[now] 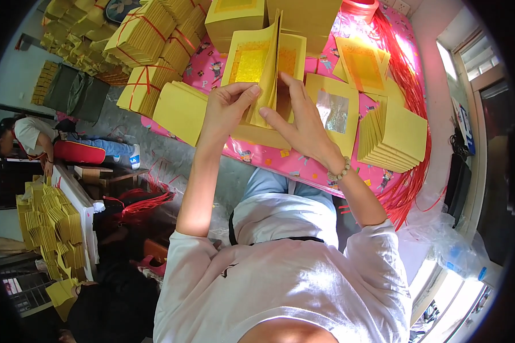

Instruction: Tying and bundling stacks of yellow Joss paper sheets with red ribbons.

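Observation:
A stack of yellow paper sheets (257, 136) lies in front of me on a pink patterned table cover, and several of its sheets stand upright, spread like an open book. The left-hand leaf carries a gold foil square (249, 66) in an orange printed border. My left hand (226, 108) has thumb and forefinger pinched together at the near edge of the raised yellow sheets (270, 74). On their other side is my right hand (300, 120), its thumb over the near face and its fingers stretched along the back. The fingers partly hide the sheet edges.
Silver-foiled paper (332, 111), a fanned yellow stack (395, 137) and orange-printed sheets (360, 66) lie to the right. Long red strings (415, 103) hang over the table's right side. Tied yellow bundles (143, 31) stand left. Other people sit by a side table (86, 211) at far left.

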`<state>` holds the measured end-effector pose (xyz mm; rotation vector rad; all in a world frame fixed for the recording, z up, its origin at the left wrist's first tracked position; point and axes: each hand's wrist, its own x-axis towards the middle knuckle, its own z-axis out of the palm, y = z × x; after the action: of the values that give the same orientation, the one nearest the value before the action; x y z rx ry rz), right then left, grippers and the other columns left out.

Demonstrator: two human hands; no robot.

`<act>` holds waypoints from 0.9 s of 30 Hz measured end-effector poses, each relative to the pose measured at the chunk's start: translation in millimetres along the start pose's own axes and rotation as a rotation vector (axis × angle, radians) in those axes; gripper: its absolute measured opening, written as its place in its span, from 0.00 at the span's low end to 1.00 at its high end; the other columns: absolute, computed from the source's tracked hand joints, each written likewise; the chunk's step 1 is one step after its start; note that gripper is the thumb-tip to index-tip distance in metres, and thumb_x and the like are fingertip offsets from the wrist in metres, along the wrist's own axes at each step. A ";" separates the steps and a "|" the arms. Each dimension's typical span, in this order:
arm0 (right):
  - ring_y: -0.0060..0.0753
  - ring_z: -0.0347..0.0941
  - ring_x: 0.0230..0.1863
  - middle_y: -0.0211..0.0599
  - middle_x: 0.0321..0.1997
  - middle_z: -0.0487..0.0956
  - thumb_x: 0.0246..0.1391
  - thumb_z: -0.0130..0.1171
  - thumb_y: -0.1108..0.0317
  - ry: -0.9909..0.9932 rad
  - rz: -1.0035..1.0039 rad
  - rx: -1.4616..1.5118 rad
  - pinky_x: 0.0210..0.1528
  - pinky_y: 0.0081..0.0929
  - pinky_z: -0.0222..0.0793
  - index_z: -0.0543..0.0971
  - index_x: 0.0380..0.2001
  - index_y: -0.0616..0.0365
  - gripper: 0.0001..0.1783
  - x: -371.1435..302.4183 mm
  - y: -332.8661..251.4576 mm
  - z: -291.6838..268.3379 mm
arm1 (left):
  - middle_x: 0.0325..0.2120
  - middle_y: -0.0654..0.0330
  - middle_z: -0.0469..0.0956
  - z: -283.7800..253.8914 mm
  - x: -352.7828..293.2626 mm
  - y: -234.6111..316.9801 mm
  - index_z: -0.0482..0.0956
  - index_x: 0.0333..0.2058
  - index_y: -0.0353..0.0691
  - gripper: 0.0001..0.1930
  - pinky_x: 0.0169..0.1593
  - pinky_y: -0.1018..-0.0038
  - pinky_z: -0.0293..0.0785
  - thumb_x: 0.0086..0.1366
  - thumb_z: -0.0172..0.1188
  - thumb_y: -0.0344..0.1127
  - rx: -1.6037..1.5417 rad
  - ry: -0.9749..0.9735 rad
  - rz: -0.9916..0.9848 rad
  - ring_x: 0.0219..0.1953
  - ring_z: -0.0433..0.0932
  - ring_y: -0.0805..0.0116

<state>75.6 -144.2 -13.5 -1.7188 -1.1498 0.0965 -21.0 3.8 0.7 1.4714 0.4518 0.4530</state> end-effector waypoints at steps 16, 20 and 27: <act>0.53 0.64 0.58 0.57 0.56 0.65 0.51 0.61 0.49 -0.009 0.010 0.004 0.58 0.41 0.62 0.58 0.58 0.71 0.43 -0.9 0.0 -0.4 | 0.31 0.63 0.81 0.4 0.1 -1.4 0.81 0.39 0.31 0.11 0.38 0.84 0.72 0.62 0.62 0.34 -0.018 -0.015 0.005 0.33 0.76 0.81; 0.53 0.65 0.57 0.57 0.56 0.65 0.51 0.60 0.49 -0.013 0.011 0.007 0.58 0.41 0.62 0.58 0.58 0.71 0.43 -0.7 -0.8 -1.1 | 0.31 0.63 0.81 0.2 0.2 -2.3 0.81 0.39 0.31 0.12 0.38 0.84 0.72 0.62 0.62 0.34 -0.040 -0.022 0.001 0.33 0.76 0.81; 0.53 0.65 0.57 0.57 0.56 0.65 0.52 0.60 0.49 -0.011 0.006 -0.017 0.58 0.40 0.62 0.58 0.58 0.72 0.43 -1.5 1.5 0.5 | 0.31 0.62 0.81 0.4 0.2 -2.8 0.81 0.39 0.30 0.11 0.39 0.84 0.72 0.62 0.62 0.33 -0.069 -0.016 -0.011 0.33 0.76 0.80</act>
<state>75.4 -145.0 -15.5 -1.7387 -1.1565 0.0999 -20.6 3.4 -2.1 1.4050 0.4269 0.4437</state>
